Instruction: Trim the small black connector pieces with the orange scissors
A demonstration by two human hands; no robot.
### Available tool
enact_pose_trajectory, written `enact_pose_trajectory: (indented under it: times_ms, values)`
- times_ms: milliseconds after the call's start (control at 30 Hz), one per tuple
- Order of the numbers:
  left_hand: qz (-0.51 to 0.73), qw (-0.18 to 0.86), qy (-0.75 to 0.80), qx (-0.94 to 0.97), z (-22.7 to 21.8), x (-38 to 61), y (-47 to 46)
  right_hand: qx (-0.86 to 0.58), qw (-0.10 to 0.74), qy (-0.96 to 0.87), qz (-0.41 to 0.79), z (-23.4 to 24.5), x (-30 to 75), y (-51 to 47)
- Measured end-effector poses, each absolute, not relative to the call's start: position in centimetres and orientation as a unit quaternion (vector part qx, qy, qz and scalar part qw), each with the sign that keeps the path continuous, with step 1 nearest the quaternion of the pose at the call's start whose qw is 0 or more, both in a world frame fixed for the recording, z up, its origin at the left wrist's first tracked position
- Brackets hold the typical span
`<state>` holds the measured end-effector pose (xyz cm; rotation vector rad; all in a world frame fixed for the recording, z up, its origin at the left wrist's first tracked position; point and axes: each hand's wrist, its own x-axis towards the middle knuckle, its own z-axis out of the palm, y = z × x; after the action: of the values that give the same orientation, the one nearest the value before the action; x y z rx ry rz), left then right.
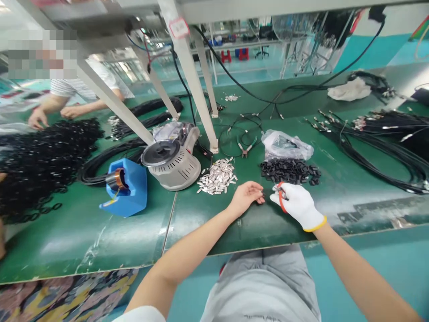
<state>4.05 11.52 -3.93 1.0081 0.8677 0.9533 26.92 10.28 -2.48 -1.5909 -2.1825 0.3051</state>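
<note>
My left hand (248, 196) is bare, its fingers curled together above the green table near the front edge. Something small and dark shows at its fingertips, too small to make out. A white glove with a yellow cuff covers my right hand (298, 203), which is closed around orange-handled pliers (282, 200); their jaws are mostly hidden. Just beyond my right hand lies a heap of small black pieces (290, 171). Past my left hand is a pile of small silver metal pieces (218, 175).
A tagged white post (192, 71) rises from the green table (201, 228). Left are a grey round machine (176, 167), a blue tape dispenser (134, 192) and black rings (50, 156). Green-handled cutters (246, 147), a plastic bag (288, 145) and black cables (372, 156) lie beyond. A co-worker's hands (53, 114) are at far left.
</note>
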Motion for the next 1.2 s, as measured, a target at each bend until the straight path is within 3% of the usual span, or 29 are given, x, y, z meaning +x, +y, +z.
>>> enact_pose_trajectory:
  times_ms: [133, 400, 1200]
  values:
    - [0.450, 0.680, 0.395, 0.423, -4.3, 3.6, 12.2, -0.585, 0.174, -0.787, 0.096, -1.6, 26.1, 10.1]
    - [0.465, 0.676, 0.385, 0.423, -5.0, 3.4, 12.5, -0.579, 0.017, -0.815, 0.000, 0.5, 25.4, 9.7]
    - [0.481, 0.701, 0.371, 0.372, -5.3, 3.3, 12.6, -0.537, -0.086, -0.837, -0.065, 1.4, 24.1, 10.0]
